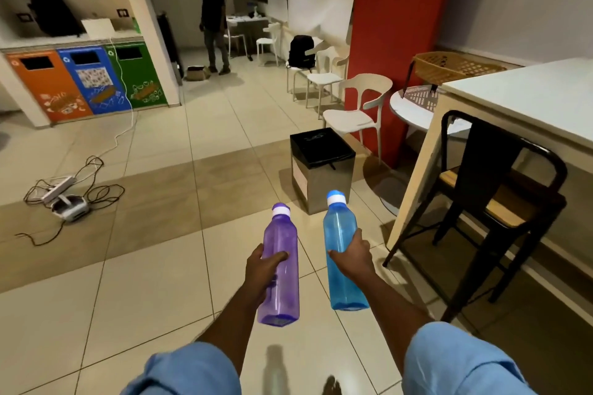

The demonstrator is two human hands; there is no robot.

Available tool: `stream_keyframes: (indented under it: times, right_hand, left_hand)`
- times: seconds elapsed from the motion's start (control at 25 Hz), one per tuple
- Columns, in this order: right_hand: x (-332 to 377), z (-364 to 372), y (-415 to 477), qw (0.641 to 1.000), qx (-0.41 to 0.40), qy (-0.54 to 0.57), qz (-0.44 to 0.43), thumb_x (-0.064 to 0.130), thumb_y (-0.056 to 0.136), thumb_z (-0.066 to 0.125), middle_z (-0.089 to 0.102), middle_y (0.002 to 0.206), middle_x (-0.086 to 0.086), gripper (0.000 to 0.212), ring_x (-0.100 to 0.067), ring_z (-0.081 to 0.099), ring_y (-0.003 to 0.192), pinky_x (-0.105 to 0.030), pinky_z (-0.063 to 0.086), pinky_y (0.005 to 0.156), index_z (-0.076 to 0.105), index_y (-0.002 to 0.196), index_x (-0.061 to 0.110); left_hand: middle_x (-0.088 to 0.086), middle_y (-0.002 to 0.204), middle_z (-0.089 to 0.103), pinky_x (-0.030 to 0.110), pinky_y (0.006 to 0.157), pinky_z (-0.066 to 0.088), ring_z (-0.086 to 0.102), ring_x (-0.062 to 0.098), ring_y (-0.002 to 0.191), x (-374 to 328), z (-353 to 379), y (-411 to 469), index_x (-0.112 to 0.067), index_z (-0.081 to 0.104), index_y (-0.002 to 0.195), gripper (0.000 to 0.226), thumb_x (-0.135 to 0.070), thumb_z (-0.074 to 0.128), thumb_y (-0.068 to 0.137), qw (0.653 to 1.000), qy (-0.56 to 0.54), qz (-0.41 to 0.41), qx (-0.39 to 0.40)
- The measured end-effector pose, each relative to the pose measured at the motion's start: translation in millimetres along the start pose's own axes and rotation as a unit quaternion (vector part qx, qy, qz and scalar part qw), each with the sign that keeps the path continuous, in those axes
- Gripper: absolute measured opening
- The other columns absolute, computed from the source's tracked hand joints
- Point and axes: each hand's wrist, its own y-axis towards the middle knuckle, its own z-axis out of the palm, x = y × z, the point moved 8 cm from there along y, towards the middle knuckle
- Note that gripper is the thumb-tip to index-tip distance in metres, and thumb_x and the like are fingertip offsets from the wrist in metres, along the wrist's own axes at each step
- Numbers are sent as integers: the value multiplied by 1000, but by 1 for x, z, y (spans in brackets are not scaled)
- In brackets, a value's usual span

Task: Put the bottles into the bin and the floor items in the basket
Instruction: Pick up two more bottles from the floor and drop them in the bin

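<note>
Above tiled floor: left hand (263, 269) closed round purple bottle (279, 266), right hand (353, 256) round blue bottle (342, 253). Bin (324, 170) ahead, well apart. Early release risked bottles missing narrow opening.

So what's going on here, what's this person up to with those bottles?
The person is standing on the tiled floor with a bottle in each hand: the left hand grips a purple bottle and the right hand a blue bottle, both capped and upright. A black-lined bin stands open just ahead, so neither bottle is in yet. A cable tangle lies on the floor to the left, and a basket sits on the round table to the right. Another person stands at the back.
</note>
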Motion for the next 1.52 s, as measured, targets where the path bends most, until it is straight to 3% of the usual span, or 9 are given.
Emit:
stream_keyframes:
  times: [0.32, 0.48, 0.6, 0.8, 1.0, 1.36, 1.52]
  right_hand:
    - [78, 18, 177, 999, 23, -29, 13, 29, 81, 75, 46, 126, -12, 86, -31, 53, 116, -48, 50, 96, 21, 147, 20]
    - [123, 7, 256, 999, 10, -31, -12, 26, 82, 75, 46, 127, -11, 85, -30, 53, 118, -49, 49, 98, 21, 148, 19]
    - [149, 10, 323, 999, 6, -43, -12, 25, 84, 73, 44, 132, -12, 88, -31, 50, 122, -50, 47, 100, 16, 151, 17]
    - [186, 23, 441, 998, -8, -57, 5, 26, 84, 73, 43, 133, -12, 89, -31, 48, 123, -50, 46, 101, 15, 151, 17]
    - [222, 35, 542, 997, -31, -36, 65, 33, 83, 73, 45, 132, -12, 85, -29, 51, 120, -49, 47, 101, 19, 147, 18]
    - [257, 37, 717, 994, -43, -36, 89, 32, 81, 75, 36, 143, -17, 98, -36, 43, 130, -50, 42, 105, 10, 153, 13]
    - [265, 30, 803, 995, -48, -31, 87, 31, 81, 75, 35, 146, -19, 98, -39, 42, 131, -52, 39, 107, 11, 153, 13]
  left_hand:
    - [10, 119, 60, 43, 84, 58, 63, 29, 102, -69, 21, 179, -14, 46, 131, 65, -22, 81, 76, 996, 89, 17, -14]
    - [6, 113, 61, 34, 69, 58, 63, 17, 87, -108, 26, 267, -17, 48, 129, 64, -26, 81, 75, 993, 104, 32, -44]
    - [4, 112, 61, 32, 69, 57, 63, 19, 87, -134, 36, 346, -16, 48, 129, 64, -27, 81, 75, 990, 123, 41, -57]
    - [7, 113, 61, 22, 61, 52, 63, 15, 82, -173, 63, 481, -14, 46, 131, 64, -23, 80, 78, 987, 146, 67, -20]
    - [8, 117, 61, 20, 64, 49, 59, 12, 83, -221, 91, 601, -11, 44, 134, 62, -23, 76, 82, 973, 214, 81, 29]
    - [12, 122, 61, 41, 89, 55, 62, 31, 105, -277, 148, 776, -8, 48, 132, 63, -29, 77, 80, 962, 268, 49, 28]
    - [12, 119, 63, 37, 85, 54, 62, 30, 103, -286, 186, 854, -7, 50, 128, 63, -35, 78, 78, 950, 306, 38, 40]
